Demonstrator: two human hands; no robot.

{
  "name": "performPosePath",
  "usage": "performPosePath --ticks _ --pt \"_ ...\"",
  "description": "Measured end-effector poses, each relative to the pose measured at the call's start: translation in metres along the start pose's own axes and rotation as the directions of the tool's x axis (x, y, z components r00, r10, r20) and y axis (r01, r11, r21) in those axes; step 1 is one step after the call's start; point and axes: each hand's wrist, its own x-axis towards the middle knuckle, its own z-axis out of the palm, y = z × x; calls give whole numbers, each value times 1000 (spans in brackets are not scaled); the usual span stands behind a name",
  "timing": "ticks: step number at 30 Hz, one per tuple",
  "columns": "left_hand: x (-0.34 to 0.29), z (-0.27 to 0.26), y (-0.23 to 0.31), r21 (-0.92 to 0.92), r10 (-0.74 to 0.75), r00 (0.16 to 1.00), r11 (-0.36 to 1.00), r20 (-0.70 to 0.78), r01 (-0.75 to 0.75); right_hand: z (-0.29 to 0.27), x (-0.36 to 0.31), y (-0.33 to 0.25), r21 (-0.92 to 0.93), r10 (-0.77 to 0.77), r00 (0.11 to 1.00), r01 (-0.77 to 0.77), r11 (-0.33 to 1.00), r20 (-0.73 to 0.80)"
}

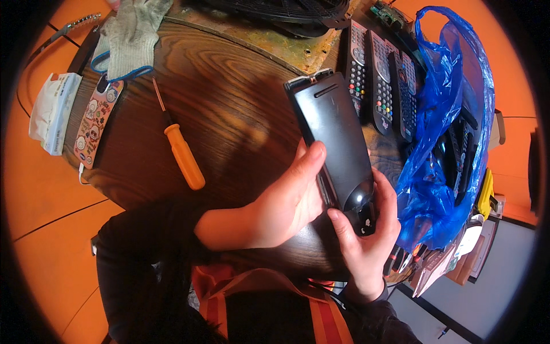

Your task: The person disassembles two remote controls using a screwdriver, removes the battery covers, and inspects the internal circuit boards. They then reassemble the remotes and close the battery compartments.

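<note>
A long, glossy black plastic casing (pixel 335 137) is held up over the dark wooden table, tilted, with a narrow slot near its upper end and a rounded bump at its lower end. My left hand (pixel 286 198) grips its left side, thumb lying along the edge and the other fingers mostly hidden behind. Around the lower end my right hand (pixel 372 229) is closed, thumb and fingers on either side. Small pale bits show by the right palm. An orange-handled screwdriver (pixel 184 157) lies on the table left of my hands.
Several remote controls (pixel 381 86) lie at the right, beside a blue plastic bag (pixel 427 166) holding dark parts. Left are knitted gloves (pixel 129 43), a phone in a patterned case (pixel 96 126) and a tissue pack (pixel 56 114). A worn board (pixel 240 31) and black fan-like grille (pixel 286 11) sit behind.
</note>
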Motion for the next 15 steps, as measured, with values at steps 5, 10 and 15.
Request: performPosePath --ticks 5,10,15 --pt "-5 -1 -1 -6 -32 999 999 -10 32 5 -3 -1 1 -41 999 41 999 17" --pt "-3 -2 -3 44 38 999 998 8 -38 9 -6 -3 72 5 1000 -6 997 14" --pt "-4 -1 -3 194 73 997 979 -12 -70 11 -9 -1 97 14 1000 -12 995 -25"
